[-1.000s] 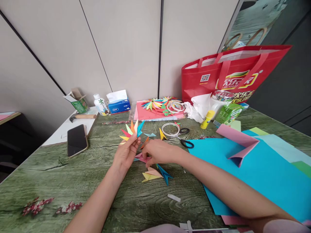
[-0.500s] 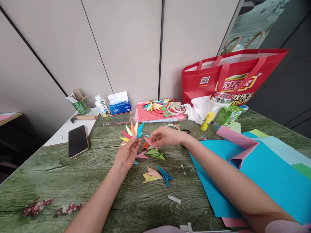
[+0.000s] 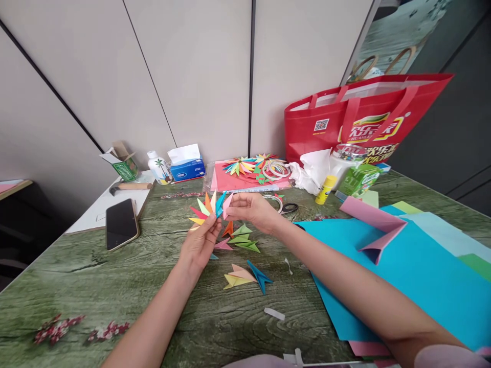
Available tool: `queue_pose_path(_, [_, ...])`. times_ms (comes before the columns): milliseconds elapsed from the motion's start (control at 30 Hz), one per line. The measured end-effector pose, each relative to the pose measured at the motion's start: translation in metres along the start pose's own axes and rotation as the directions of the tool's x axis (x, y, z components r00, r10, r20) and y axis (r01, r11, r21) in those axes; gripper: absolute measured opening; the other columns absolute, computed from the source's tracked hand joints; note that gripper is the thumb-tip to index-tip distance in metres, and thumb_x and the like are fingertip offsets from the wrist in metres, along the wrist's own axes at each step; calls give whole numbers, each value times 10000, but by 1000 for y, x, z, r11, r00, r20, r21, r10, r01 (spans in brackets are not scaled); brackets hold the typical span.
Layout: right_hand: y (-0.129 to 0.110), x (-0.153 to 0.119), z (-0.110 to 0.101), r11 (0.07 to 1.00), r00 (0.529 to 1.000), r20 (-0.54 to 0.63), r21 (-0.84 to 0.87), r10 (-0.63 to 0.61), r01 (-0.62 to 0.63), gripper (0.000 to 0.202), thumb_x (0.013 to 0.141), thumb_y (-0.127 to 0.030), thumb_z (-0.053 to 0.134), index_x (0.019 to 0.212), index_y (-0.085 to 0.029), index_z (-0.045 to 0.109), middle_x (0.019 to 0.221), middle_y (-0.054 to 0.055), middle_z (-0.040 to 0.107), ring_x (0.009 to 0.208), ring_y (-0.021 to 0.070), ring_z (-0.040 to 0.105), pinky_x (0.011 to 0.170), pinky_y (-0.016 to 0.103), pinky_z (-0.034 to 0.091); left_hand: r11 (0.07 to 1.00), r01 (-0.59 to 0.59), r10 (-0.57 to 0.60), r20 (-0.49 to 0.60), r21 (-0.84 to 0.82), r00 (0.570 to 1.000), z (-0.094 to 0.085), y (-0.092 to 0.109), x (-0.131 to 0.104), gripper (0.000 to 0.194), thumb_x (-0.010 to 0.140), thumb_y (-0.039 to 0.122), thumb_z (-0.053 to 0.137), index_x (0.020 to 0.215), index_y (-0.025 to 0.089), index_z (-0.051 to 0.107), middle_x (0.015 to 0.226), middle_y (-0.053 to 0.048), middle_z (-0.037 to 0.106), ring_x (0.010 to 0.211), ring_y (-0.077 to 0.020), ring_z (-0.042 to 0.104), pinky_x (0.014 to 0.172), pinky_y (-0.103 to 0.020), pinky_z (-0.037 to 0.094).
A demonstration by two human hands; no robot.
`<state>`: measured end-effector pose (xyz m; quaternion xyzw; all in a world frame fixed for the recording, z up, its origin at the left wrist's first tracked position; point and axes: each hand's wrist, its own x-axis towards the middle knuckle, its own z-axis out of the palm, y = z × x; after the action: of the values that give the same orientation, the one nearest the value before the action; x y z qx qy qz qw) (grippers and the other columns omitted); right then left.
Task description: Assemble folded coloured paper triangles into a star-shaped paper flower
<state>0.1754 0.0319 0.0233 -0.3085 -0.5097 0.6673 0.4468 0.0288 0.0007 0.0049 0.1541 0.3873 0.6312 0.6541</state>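
Observation:
A fan of folded paper points in several colours is pinched in my left hand, its tips spread upward. My right hand has its fingers closed on a pink folded piece, held upright against the blue point at the fan's right side. Below my hands, loose folded pieces lie on the table: an orange one, green ones and a pink one. Nearer the front are a peach and yellow pair and a dark blue piece.
Blue paper sheets cover the table's right side, with a folded pink strip on top. Behind stand a glue stick, a red bag and a tissue box. Scissors lie beyond my right wrist. A phone lies left.
My right hand has moved up and left with the pink piece, bringing it from above the loose pieces to the fan's right edge. The scissors' handle shows more now. My left hand has stayed nearly still.

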Motion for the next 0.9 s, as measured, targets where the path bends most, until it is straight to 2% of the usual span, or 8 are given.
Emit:
queue_pose_path(533, [3, -1, 8, 997, 992, -108, -3, -71, 72, 307, 473, -278, 785, 669, -132, 599, 604, -16, 632, 567, 109, 603, 639, 293, 530, 999, -29, 29, 5, -26, 1000, -1, -2, 1, 104, 716, 0, 589, 685, 80, 647, 644, -40, 672, 573, -78, 605, 552, -159, 505])
queue_pose_path(900, [3, -2, 9, 997, 995, -71, 44, -65, 69, 271, 509, -281, 769, 671, -135, 609, 616, -11, 650, 585, 112, 627, 658, 280, 527, 999, -22, 23, 29, -25, 999, -1, -3, 0, 86, 708, 15, 604, 709, 89, 649, 681, -50, 678, 591, -85, 606, 557, -168, 510])
